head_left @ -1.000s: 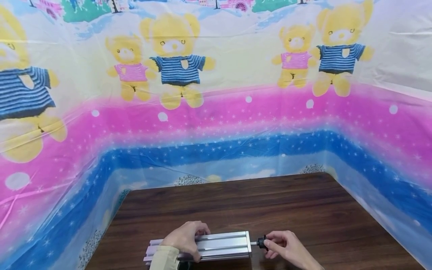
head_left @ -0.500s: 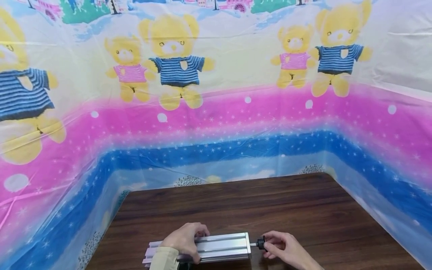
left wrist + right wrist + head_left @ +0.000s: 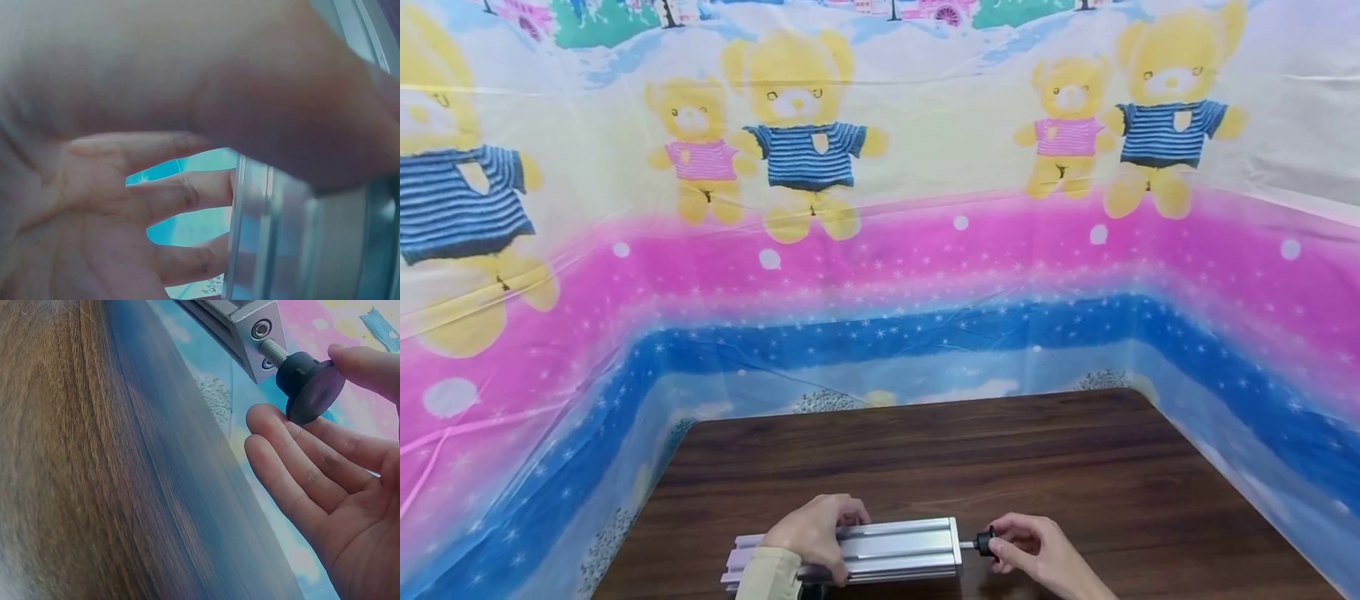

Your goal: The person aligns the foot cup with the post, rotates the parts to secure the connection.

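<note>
A silver aluminium profile (image 3: pixel 906 546) with grooves along its sides lies across the near part of the table. My left hand (image 3: pixel 808 533) grips it from above, the thumb on the near side and fingers over the far side. From its right end plate (image 3: pixel 256 359) sticks out the threaded stud (image 3: pixel 273 351) of a black levelling foot (image 3: pixel 312 390). My right hand (image 3: pixel 1045 554) pinches the round base of that foot. In the right wrist view the thumb is at the base's rim and the fingers are curved under it. Part of the stud shows outside the plate.
The dark wood table (image 3: pixel 925 458) reaches back to a hanging sheet (image 3: pixel 880 250) printed with bears, which closes in the back and both sides. A socket-head bolt (image 3: pixel 261 328) sits in the end plate beside the stud. Something black (image 3: pixel 812 591) shows below the left wrist.
The right fingers have shifted slightly around the foot's base. The left hand keeps its grip on the profile. The head view has swung a little to the left.
</note>
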Demonstrator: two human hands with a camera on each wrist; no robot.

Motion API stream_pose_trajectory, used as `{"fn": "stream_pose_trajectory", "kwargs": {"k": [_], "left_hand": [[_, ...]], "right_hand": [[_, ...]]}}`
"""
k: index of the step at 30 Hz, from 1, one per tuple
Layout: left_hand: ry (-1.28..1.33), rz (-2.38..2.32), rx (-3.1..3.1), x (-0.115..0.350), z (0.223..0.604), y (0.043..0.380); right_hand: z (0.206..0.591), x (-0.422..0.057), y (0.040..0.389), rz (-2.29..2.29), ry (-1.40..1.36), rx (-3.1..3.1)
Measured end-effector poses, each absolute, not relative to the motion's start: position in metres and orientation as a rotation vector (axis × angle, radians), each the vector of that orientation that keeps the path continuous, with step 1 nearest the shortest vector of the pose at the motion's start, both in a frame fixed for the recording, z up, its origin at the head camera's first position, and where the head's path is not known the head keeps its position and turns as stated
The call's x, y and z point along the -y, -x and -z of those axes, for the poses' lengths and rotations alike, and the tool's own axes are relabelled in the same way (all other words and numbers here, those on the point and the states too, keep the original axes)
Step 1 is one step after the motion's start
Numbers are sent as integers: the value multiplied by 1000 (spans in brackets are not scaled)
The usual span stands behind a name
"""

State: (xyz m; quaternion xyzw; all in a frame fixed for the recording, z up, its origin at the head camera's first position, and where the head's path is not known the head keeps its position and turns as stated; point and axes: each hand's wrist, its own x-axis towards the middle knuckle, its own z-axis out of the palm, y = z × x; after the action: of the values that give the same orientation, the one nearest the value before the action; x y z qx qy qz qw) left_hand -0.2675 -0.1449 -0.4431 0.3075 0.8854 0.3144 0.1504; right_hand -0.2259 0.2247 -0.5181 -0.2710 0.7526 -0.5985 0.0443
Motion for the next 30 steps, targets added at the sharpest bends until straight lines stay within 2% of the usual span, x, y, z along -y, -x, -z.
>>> {"fn": "stream_pose_trajectory", "kwargs": {"k": [15,27,30], "left_hand": [[-863,-908,-2529,143,441,257],[-871,-896,-2555,144,438,253],[-882,-900,-2565,142,437,251]], "right_hand": [[516,-229,221,1732,626,-2294],[513,-230,219,1777,910,-2345],[513,-231,220,1780,907,-2342]]}}
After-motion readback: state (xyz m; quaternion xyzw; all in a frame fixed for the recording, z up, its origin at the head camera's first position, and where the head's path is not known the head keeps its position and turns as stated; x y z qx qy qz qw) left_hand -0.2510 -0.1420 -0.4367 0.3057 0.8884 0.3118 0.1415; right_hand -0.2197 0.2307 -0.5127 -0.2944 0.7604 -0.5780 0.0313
